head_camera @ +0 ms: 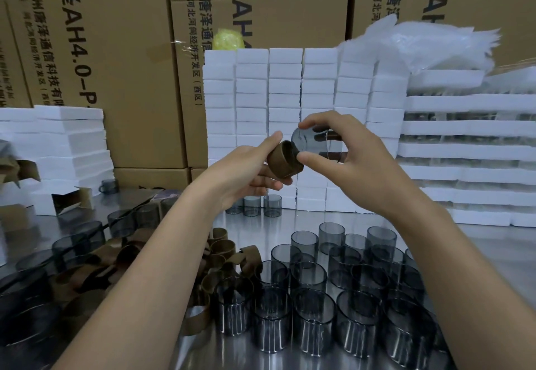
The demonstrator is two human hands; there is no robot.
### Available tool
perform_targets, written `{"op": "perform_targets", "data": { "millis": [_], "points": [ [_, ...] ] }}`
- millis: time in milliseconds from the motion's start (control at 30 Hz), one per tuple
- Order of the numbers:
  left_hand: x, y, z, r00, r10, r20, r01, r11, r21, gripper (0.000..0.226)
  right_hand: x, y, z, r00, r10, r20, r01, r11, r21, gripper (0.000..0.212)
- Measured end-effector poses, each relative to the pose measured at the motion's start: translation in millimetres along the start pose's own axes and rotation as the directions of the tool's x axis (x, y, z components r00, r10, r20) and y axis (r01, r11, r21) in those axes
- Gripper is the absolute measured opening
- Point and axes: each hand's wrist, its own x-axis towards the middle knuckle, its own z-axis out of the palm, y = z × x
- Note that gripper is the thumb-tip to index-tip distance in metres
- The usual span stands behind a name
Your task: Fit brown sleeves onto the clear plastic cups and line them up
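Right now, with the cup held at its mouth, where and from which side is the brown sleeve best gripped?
By its outer wall, from its left, as the left hand does: thumb on top, fingers beneath. The brown sleeve is an open ring whose mouth tilts toward the clear cup held by the right hand, so that mouth should probably stay unblocked.

Person visible only as two forearms and two hands. Left hand and right hand were bare. Forearms were uncovered as far as the view reached. Wrists slim, fingers long.
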Motion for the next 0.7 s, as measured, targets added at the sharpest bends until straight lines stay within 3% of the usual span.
{"op": "perform_targets", "data": {
  "millis": [167, 333, 467, 633, 700],
  "points": [
    [1, -2, 5, 0.999, -0.025, -0.024, 0.025, 0.999, 0.020, 0.071, -1, -2, 7, 0.999, -0.017, 0.045, 0.019, 0.999, -0.039, 0.056],
    [-1, 4, 13, 0.999, -0.035, -0.035, 0.031, 0.994, -0.105, 0.054, 1, -3, 5, 0.998, -0.032, 0.059, 0.036, 0.996, -0.080, 0.084],
    [-5, 4, 17, 0.999, -0.009, 0.044, 0.010, 0.999, -0.032, 0.060, 1, -2, 9, 0.998, -0.050, 0.026, 0.051, 0.996, -0.071, 0.085],
    [-6, 7, 19, 0.987, 0.086, 0.136, -0.095, 0.994, 0.055, 0.084, 0, -3, 8, 0.998, -0.045, -0.054, 0.040, 0.995, -0.088, 0.081],
    [-8, 7, 16, 0.972, 0.125, 0.198, -0.151, 0.981, 0.123, 0.084, -1, -3, 9, 0.994, -0.029, -0.110, 0.022, 0.998, -0.061, 0.077]
  ]
}}
